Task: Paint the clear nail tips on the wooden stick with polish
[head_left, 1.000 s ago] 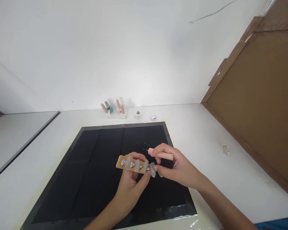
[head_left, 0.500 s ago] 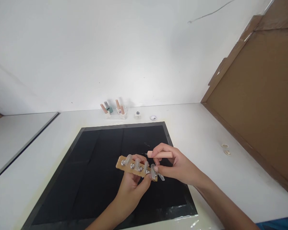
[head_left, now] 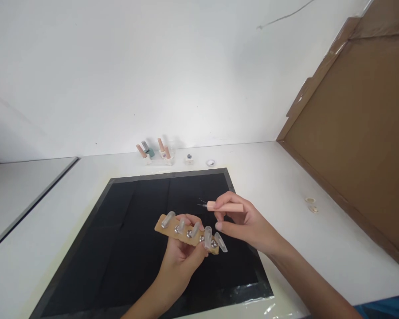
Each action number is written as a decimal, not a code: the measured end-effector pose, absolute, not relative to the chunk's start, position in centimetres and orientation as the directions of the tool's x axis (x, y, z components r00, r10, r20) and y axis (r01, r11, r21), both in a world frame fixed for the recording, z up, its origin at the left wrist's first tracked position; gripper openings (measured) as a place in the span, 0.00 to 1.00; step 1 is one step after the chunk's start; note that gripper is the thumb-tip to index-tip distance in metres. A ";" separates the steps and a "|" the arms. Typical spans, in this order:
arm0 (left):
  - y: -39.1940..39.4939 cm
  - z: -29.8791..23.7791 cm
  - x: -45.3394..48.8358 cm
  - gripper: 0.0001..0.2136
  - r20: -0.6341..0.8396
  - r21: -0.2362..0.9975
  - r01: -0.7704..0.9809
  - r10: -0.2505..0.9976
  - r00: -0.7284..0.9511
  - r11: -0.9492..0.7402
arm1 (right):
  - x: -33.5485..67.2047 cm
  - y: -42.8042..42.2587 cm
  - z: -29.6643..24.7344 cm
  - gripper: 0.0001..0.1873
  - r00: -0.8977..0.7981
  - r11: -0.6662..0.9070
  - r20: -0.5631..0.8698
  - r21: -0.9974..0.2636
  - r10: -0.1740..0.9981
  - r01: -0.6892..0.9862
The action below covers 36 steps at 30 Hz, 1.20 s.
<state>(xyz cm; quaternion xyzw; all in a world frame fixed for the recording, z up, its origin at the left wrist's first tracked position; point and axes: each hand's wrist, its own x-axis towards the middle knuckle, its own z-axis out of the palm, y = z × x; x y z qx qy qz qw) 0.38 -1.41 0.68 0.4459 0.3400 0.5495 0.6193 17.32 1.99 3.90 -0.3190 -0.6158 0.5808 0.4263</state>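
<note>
Lower centre, my left hand (head_left: 185, 257) pinches a tan strip (head_left: 170, 229) (likely light, best held by its edges); my right hand (head_left: 248, 223) grips a pink-handled brush (head_left: 231, 207).

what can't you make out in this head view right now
All in the head view:
Left hand: parts of its fingers, hidden behind the tan strip.
Peach-handled brush: whether its bristles carry anything, too fine to see.
Small round dish: what the dark specks in it are, too small.
Small bottle: any lettering on it, too small.
Blue patch at lower right: cut off by the picture's edge.
</note>
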 end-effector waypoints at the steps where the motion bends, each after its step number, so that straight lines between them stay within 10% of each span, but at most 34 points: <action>1: -1.4 0.8 0.4 0.13 0.066 0.927 -0.376 0.987 0.147 -0.006 | 17.5 2.0 3.9 0.10 -0.419 0.141 0.171 -0.985 0.892 -0.101; 28: -1.2 0.9 0.1 0.15 0.083 0.923 -0.383 0.990 0.110 -0.035 | 17.9 2.1 4.1 0.07 -0.513 0.065 0.114 -0.992 0.851 -0.112; 36: -1.7 -0.1 -0.2 0.12 0.254 0.960 -0.147 0.963 0.086 -0.240 | 19.1 1.8 4.3 0.10 -0.380 0.328 0.364 -0.931 0.850 -0.159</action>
